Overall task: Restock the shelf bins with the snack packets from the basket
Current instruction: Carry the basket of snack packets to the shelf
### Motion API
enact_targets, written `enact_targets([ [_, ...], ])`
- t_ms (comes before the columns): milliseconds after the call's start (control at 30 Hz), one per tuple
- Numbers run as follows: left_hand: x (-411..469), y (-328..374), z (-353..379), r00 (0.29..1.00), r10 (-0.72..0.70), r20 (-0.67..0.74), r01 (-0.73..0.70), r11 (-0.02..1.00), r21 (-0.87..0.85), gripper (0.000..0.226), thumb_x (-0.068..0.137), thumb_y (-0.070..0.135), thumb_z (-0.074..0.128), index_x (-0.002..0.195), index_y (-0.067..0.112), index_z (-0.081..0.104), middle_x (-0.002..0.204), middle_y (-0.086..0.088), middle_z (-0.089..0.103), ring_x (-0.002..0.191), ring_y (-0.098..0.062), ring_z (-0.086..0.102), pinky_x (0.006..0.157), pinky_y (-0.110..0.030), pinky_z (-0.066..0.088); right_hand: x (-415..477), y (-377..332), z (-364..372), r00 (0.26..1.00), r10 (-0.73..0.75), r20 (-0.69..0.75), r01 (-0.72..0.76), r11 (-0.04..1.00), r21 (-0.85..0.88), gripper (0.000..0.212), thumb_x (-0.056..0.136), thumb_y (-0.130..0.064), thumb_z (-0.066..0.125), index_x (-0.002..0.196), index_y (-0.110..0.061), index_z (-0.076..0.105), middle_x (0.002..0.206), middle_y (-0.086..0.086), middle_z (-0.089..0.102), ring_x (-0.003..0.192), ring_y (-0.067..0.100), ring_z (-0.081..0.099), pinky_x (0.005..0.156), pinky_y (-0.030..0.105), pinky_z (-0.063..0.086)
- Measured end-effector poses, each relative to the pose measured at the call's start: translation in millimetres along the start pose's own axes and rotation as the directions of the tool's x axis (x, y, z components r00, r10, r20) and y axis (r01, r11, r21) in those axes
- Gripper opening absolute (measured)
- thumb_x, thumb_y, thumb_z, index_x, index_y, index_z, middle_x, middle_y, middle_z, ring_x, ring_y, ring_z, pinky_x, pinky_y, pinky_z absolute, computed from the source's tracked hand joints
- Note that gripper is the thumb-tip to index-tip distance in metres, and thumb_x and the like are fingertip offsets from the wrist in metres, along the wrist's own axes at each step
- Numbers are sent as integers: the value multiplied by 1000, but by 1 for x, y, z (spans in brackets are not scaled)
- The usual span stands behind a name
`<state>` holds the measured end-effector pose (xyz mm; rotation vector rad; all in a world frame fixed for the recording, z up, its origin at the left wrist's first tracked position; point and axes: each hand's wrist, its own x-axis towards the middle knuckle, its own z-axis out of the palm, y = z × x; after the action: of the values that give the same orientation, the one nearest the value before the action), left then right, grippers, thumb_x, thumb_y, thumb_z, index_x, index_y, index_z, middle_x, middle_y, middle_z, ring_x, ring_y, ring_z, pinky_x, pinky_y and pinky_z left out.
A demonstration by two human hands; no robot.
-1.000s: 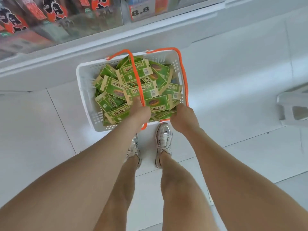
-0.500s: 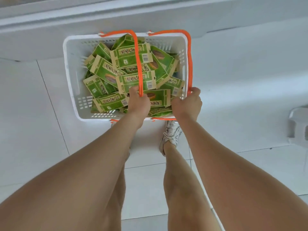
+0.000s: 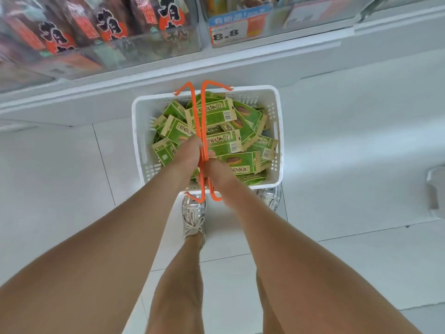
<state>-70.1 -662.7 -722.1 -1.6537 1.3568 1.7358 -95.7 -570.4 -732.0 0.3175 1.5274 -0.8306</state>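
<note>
Head view, looking straight down. A white basket (image 3: 140, 141) sits in the centre of the picture, just in front of the white shelf base (image 3: 168, 75), heaped with green snack packets (image 3: 224, 114) lying at mixed angles. Its two orange handles (image 3: 196, 116) are folded up and meet over the middle of the load. The left hand (image 3: 186, 156) is curled round the handles from the left, with its fingers wrapped over the orange bars. The right hand (image 3: 218, 168) is closed round the same handles from the right, just nearer the body, and the two hands touch. Neither hand holds a packet. All the packets in view lie inside the basket. Whether the basket rests on the floor (image 3: 72, 177) or hangs clear of it cannot be told.

Above, at the top edge, clear shelf bins (image 3: 144, 47) hold dark packets (image 3: 108, 25) with red and black print. To their right a price label (image 3: 228, 32) reads 8.8.

Below the basket's near rim are two pale shoes (image 3: 192, 213) on white tiles, the right one partly hidden behind the basket corner. Both bare forearms run up from the lower corners of the picture to the handles.
</note>
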Motion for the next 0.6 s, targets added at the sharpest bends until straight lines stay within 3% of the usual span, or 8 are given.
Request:
enact_targets([
  [100,-12,10,2,999,6,52,-7,1000,30,32,97,26,37,101,10,65,107,-18,77,92,-23,65,75,-35,39,-14,5,-14,998,-22,-65,22,1000,0,22,99,-15,44,94,-12,65,88,14,72,74,23,68,60,24,54],
  [233,-44,26,12,990,16,139,-19,1000,22,36,105,40,43,96,11,63,91,-16,75,80,-26,65,74,-37,50,-78,11,-20,984,-134,-119,148,982,116,31,103,-27,41,106,-12,68,94,18,75,92,36,75,83,43,62],
  [367,-110,31,6,980,9,201,-20,998,54,40,111,44,43,130,10,51,90,-12,79,82,-27,75,67,-37,58,-164,12,-26,977,-145,-154,179,955,237,23,105,-20,45,108,-11,66,92,14,69,84,30,71,70,33,55],
  [433,-147,33,-4,977,4,213,-18,998,66,41,112,40,43,134,6,49,88,-10,79,80,-25,77,68,-38,60,-208,23,-35,963,-122,-239,187,945,269,17,101,-20,53,105,-10,66,84,10,67,71,25,65,66,36,51],
  [533,-209,39,-11,968,28,249,-59,991,118,32,111,38,45,126,12,56,74,-4,64,61,-16,62,67,-36,57,-276,38,-47,935,-151,-321,235,941,242,21,98,-24,53,110,-11,63,73,9,63,57,21,54,56,37,43],
  [600,-251,46,-4,952,62,299,-113,982,154,28,112,38,45,133,22,53,67,1,51,53,-13,47,59,-34,48,-319,43,-51,917,-180,-356,274,932,236,24,102,-32,46,123,-26,55,69,9,61,56,23,53,51,35,43],
])
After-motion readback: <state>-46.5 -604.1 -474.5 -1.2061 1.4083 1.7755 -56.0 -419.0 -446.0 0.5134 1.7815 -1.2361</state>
